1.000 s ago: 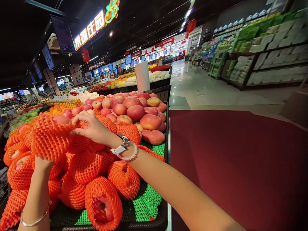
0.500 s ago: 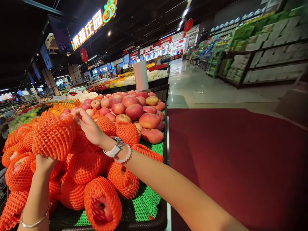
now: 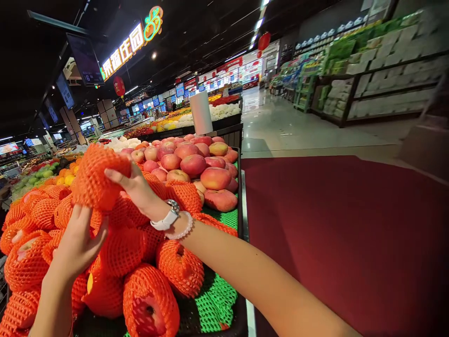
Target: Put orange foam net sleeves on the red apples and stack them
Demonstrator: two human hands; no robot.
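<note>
Between my two hands, above the pile, is a fruit in an orange foam net [image 3: 98, 177]. My left hand [image 3: 79, 241] touches it from below, fingers up against the net and thumb apart. My right hand [image 3: 135, 187] grips its right side, with the thumb across the front; a white watch [image 3: 166, 217] and a beaded bracelet are on that wrist. More netted fruits [image 3: 150, 299] lie beneath and around the hands. Bare red mangoes [image 3: 193, 164] are heaped behind, to the right. The fruit's own surface is hidden by the net.
A black display tray [image 3: 240, 309] with green mesh lining [image 3: 215, 299] holds the fruit. A white roll [image 3: 201, 113] stands behind the mangoes. Shelves of packaged goods [image 3: 386, 65] are at the far right, beyond a dark red floor area [image 3: 333, 234].
The netted fruit has moved right and slightly up, and turned. My right hand now has its thumb over its front, and my left hand's fingers and thumb now show below it.
</note>
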